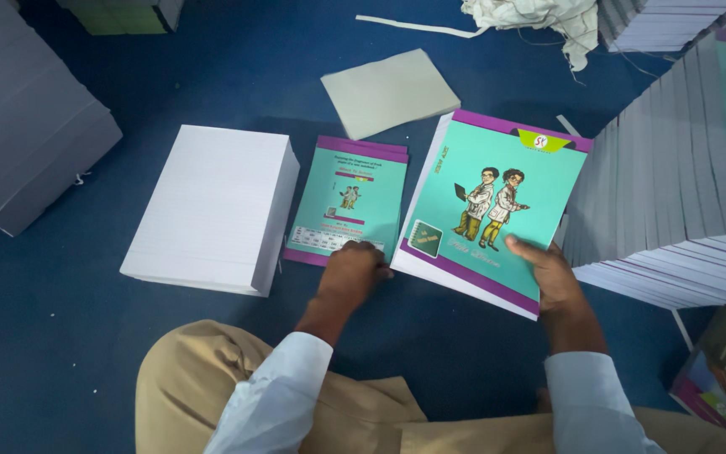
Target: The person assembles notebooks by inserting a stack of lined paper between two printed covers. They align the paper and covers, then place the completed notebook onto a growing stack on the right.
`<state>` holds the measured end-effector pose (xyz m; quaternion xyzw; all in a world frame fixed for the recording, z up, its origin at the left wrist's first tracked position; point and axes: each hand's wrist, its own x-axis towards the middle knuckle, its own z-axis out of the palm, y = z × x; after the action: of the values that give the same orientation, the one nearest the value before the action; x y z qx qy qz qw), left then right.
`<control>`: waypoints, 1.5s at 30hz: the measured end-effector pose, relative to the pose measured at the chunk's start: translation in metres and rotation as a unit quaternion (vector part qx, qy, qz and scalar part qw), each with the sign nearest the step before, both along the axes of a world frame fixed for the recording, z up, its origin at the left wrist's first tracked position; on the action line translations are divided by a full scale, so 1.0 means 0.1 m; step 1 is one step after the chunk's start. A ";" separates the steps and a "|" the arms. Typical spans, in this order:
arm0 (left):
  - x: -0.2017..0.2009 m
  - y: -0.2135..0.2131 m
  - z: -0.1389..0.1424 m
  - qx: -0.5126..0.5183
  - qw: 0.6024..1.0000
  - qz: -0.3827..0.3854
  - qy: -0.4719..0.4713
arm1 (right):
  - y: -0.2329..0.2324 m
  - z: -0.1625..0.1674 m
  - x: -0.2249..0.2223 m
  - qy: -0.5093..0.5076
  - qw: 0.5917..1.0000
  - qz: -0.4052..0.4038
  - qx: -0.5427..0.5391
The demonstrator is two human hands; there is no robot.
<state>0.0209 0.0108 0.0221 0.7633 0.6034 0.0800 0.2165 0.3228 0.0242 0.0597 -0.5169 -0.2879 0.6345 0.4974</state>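
Notebook (497, 210), teal cover up, lies at 12 o'clock of right hand (552, 273); fingers pinch its lower edge. Left hand (353, 269) fingers press flat, together, on cover stack (348, 200) at 12 o'clock.

You are sitting on a blue floor (60, 336). Lying on it are a thick white paper stack (212, 206), a thin pile of teal covers (348, 202), a loose grey sheet (390, 91), a leaning notebook stack (674, 185), and what is probably crumpled cloth (539, 21).
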 end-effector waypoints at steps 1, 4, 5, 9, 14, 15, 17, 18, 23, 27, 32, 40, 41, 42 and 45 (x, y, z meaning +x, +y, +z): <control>-0.02 0.00 -0.01 0.008 1.000 0.002 -0.018 | 0.00 0.01 0.00 -0.014 1.000 -0.003 -0.004; -0.04 0.04 -0.04 0.025 0.999 -0.004 -0.032 | 0.00 0.02 -0.01 -0.055 0.998 -0.014 -0.022; -0.04 0.06 -0.05 0.028 0.999 -0.013 -0.009 | 0.00 0.02 0.00 -0.068 0.997 -0.019 -0.032; -0.04 0.07 -0.03 0.147 0.987 0.006 0.058 | 0.00 -0.01 0.03 -0.037 0.999 -0.008 -0.016; -0.06 0.08 0.20 0.394 0.914 0.057 -0.084 | 0.04 -0.10 0.09 0.005 1.000 0.018 0.012; -0.06 0.09 0.27 0.436 0.892 0.064 -0.105 | 0.05 -0.12 0.10 0.008 1.000 0.016 0.015; -0.07 0.09 0.40 0.449 0.877 0.098 -0.139 | 0.04 -0.15 0.12 -0.005 1.000 -0.005 -0.001; -0.07 0.09 0.47 0.455 0.869 0.114 -0.155 | 0.05 -0.17 0.12 -0.012 1.000 -0.015 -0.009; -0.05 0.07 0.67 0.437 0.837 0.160 -0.287 | 0.08 -0.20 0.15 -0.002 1.000 0.014 0.017; -0.05 0.15 0.55 0.479 0.773 0.230 -0.348 | 0.08 -0.21 0.15 -0.045 0.999 -0.001 -0.004; -0.12 0.32 0.05 0.295 0.641 0.384 -0.596 | 0.06 -0.17 0.12 -0.078 0.997 -0.014 -0.009; -0.01 0.24 -0.99 0.010 0.494 0.472 -0.730 | 0.02 -0.16 0.06 -0.056 0.997 -0.008 -0.045; 0.00 0.20 -1.03 -0.031 0.495 0.481 -0.723 | 0.03 -0.16 0.05 -0.067 0.997 0.003 -0.046; 0.01 0.18 -1.04 -0.071 0.495 0.490 -0.714 | 0.04 -0.16 0.04 -0.077 0.996 0.013 -0.047; 0.02 0.15 -0.89 -0.150 0.535 0.495 -0.668 | 0.01 -0.15 -0.01 -0.076 0.995 0.034 -0.057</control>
<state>0.0229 0.0256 -0.0665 0.0242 0.5683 0.5693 0.5936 0.3216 0.0256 0.0448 -0.5807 -0.3057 0.6254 0.4221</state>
